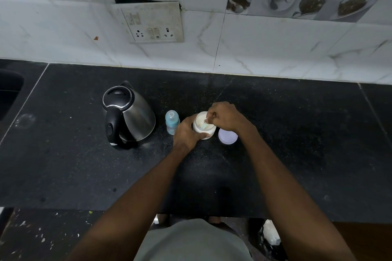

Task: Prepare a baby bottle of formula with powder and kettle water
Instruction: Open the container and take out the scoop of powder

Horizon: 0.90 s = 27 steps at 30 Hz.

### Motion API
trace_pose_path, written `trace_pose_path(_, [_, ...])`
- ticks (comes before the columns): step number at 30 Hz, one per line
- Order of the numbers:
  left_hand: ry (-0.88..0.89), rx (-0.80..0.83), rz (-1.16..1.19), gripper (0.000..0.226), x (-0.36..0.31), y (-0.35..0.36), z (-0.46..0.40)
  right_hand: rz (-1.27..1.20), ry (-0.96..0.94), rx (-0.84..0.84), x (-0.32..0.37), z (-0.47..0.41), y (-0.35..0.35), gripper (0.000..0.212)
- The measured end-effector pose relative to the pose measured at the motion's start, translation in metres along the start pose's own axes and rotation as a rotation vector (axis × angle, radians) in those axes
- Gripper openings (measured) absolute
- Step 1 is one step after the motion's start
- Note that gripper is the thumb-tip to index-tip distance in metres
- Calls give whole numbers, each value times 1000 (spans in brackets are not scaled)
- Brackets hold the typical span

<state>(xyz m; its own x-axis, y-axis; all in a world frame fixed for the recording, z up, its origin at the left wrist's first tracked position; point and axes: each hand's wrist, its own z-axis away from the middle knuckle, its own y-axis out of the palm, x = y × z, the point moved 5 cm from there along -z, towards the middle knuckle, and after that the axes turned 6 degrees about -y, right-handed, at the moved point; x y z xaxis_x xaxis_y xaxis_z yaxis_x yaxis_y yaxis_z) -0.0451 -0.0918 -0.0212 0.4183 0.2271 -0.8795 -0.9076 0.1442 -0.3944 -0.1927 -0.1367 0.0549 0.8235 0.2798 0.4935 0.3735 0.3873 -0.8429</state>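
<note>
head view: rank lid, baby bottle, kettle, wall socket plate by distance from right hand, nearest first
From the right hand:
1. Lid, on the counter just below the hand, right of the jar.
2. Baby bottle, left of the jar.
3. Kettle, further left.
4. Wall socket plate, up on the tiled wall.

1. The jar [204, 126] stands on the bench [297, 144].
2. The bottle [172, 122] stands just left of the jar.
3. The kettle [127, 114] stands further left of the jar, beyond the bottle.
4. The lid [228, 136] lies just right of the jar.
5. The socket plate [152, 22] sits on the wall behind the jar.
</note>
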Motion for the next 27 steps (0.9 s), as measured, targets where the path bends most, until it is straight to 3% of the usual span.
trace_pose_path(14, [-17, -9, -33, 79, 2, 0, -2, -395, 301, -249, -29, 7, 10, 12])
trace_pose_path(27, [-24, -22, -62, 83, 3, -1, -1, -816, 651, -589, -58, 42, 30, 18])
